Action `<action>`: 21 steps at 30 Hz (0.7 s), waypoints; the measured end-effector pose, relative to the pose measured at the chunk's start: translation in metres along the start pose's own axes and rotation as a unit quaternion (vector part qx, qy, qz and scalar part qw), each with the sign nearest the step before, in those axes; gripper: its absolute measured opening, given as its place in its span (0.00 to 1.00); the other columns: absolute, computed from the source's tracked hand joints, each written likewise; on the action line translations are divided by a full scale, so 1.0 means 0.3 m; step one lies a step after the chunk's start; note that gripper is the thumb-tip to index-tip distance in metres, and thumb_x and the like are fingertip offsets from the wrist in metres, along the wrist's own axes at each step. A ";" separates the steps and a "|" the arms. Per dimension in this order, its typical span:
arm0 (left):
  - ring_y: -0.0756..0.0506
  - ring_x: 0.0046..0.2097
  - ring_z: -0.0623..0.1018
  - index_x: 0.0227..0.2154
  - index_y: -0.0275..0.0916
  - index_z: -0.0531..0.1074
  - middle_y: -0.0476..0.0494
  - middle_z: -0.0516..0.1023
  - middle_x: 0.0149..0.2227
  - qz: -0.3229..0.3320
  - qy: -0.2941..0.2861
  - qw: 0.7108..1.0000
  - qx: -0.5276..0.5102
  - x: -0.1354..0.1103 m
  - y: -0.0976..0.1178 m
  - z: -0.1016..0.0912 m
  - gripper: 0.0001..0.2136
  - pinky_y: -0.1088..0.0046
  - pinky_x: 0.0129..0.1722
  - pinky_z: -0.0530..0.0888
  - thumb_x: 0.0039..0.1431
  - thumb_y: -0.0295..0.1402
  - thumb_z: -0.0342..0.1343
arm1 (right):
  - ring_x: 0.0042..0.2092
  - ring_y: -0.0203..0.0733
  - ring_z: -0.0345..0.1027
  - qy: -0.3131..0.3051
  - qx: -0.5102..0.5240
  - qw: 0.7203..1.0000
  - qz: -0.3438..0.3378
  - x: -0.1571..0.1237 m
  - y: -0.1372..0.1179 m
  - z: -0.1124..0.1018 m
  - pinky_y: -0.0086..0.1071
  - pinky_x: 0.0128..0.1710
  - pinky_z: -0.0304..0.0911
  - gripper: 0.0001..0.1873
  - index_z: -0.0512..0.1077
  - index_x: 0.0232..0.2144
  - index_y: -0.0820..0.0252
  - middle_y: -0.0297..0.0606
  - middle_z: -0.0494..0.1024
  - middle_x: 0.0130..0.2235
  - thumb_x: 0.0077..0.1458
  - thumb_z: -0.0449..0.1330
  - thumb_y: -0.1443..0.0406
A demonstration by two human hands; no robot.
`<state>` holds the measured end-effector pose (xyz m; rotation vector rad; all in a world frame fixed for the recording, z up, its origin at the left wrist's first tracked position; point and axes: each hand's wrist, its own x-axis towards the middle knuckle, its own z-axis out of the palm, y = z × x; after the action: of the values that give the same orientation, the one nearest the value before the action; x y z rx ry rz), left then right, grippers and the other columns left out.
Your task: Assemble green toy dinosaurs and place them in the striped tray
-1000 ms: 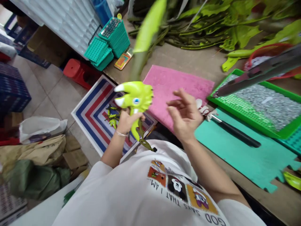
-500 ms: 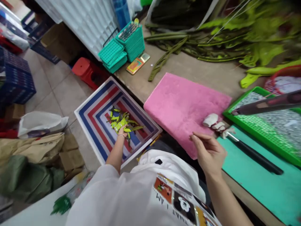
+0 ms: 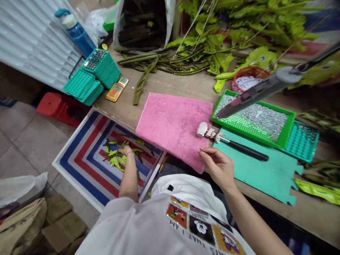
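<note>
Lowered from where it was raised a second ago, the left hand (image 3: 125, 150) now reaches into a white-rimmed box lined with blue, red and white stripes (image 3: 87, 166), with yellow-green and olive plastic-looking dinosaur pieces (image 3: 115, 162) lying under and around it. Its fingertips are lost among them, so I cannot tell whether it grips one. Thumb and forefinger meet on the right hand (image 3: 219, 165), half curled at the near corner of a soft pink rectangular pad (image 3: 172, 124); anything pinched there is too small to make out. Beyond this hand, a bright green perforated plastic tray (image 3: 235, 125) holds small silvery bits (image 3: 265, 117), partly hidden by a grey rod-shaped tool (image 3: 249, 96) cut off by the frame. Farther beyond it, a round red basket (image 3: 234, 84) holds something white and unclear. Beyond the left hand, stacked teal perforated baskets (image 3: 110, 72) carry metallic bits (image 3: 95, 58) on top, and past them a white-edged bag (image 3: 170, 21), cropped above, shows dim olive contents.
</note>
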<state>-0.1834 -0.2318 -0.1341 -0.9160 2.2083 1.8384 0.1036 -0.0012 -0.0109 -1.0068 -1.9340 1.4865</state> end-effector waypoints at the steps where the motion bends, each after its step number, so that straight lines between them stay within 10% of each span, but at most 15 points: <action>1: 0.40 0.58 0.73 0.59 0.39 0.65 0.38 0.68 0.61 0.040 0.042 0.998 0.003 -0.004 0.048 0.006 0.20 0.54 0.56 0.74 0.67 0.38 0.56 | 0.31 0.38 0.74 0.002 0.001 1.000 -0.001 0.001 0.004 -0.007 0.33 0.35 0.70 0.09 0.79 0.32 0.56 0.37 0.82 0.31 0.53 0.66 0.58; 5: 0.46 0.62 0.69 0.56 0.40 0.61 0.38 0.66 0.60 0.335 0.092 0.938 -0.007 -0.057 0.290 0.173 0.14 0.67 0.62 0.67 0.69 0.28 0.45 | 0.31 0.40 0.76 0.004 -0.005 1.000 -0.029 0.006 0.003 -0.021 0.34 0.35 0.72 0.08 0.79 0.32 0.56 0.37 0.83 0.30 0.54 0.65 0.59; 9: 0.43 0.51 0.76 0.42 0.40 0.71 0.41 0.76 0.44 0.626 -0.267 0.726 0.098 -0.212 0.526 0.615 0.07 0.62 0.57 0.70 0.69 0.35 0.51 | 0.31 0.40 0.76 -0.027 -0.020 0.995 -0.090 0.007 -0.034 -0.038 0.34 0.33 0.72 0.05 0.78 0.31 0.55 0.36 0.82 0.29 0.56 0.63 0.62; 11: 0.41 0.54 0.75 0.43 0.36 0.71 0.38 0.77 0.47 0.648 -0.362 0.640 0.200 -0.306 0.619 0.865 0.07 0.58 0.61 0.66 0.68 0.34 0.55 | 0.30 0.40 0.76 -0.039 -0.031 0.992 -0.113 0.004 -0.052 -0.064 0.34 0.33 0.73 0.05 0.78 0.30 0.54 0.35 0.82 0.29 0.57 0.62 0.64; 15: 0.39 0.65 0.65 0.53 0.22 0.66 0.23 0.69 0.59 0.621 -0.309 0.602 0.395 -0.442 0.730 1.209 0.20 0.54 0.67 0.53 0.66 0.33 0.60 | 0.30 0.39 0.77 -0.003 -0.063 0.988 -0.139 -0.010 -0.064 -0.154 0.33 0.31 0.73 0.06 0.78 0.32 0.53 0.34 0.82 0.29 0.58 0.61 0.66; 21: 0.43 0.63 0.66 0.56 0.17 0.60 0.22 0.67 0.62 0.608 -0.277 0.555 0.495 -0.480 0.787 1.285 0.24 0.38 0.67 0.41 0.65 0.28 0.61 | 0.30 0.39 0.77 0.119 -0.116 0.974 -0.156 -0.022 -0.023 -0.320 0.33 0.32 0.72 0.05 0.78 0.33 0.54 0.34 0.83 0.30 0.57 0.62 0.68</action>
<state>-0.2965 0.1963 0.0361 1.4770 2.7157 0.3040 0.1785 0.0495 0.0232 -0.8795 -2.0085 0.9394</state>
